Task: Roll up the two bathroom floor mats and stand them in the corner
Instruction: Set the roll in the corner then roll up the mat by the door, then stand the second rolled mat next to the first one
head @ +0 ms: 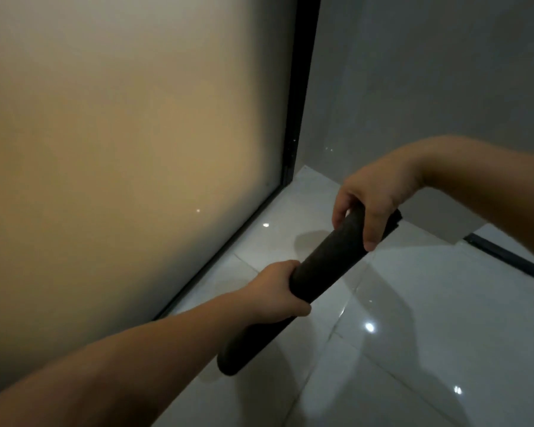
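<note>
A dark rolled-up floor mat (pixel 324 263) is held above the white tiled floor, tilted from lower left to upper right. My left hand (pixel 275 291) grips it near the middle. My right hand (pixel 373 201) is wrapped over its far upper end. The near end of the roll hangs free at the lower left. The corner (pixel 290 177), where the frosted glass panel meets the grey wall, lies beyond the far end. Only one mat is in view.
A frosted glass panel (pixel 121 149) with a black frame fills the left. A grey wall (pixel 429 72) stands at the back right. Glossy white floor tiles (pixel 413 334) spread below, with a black strip (pixel 512 260) on the floor at the right.
</note>
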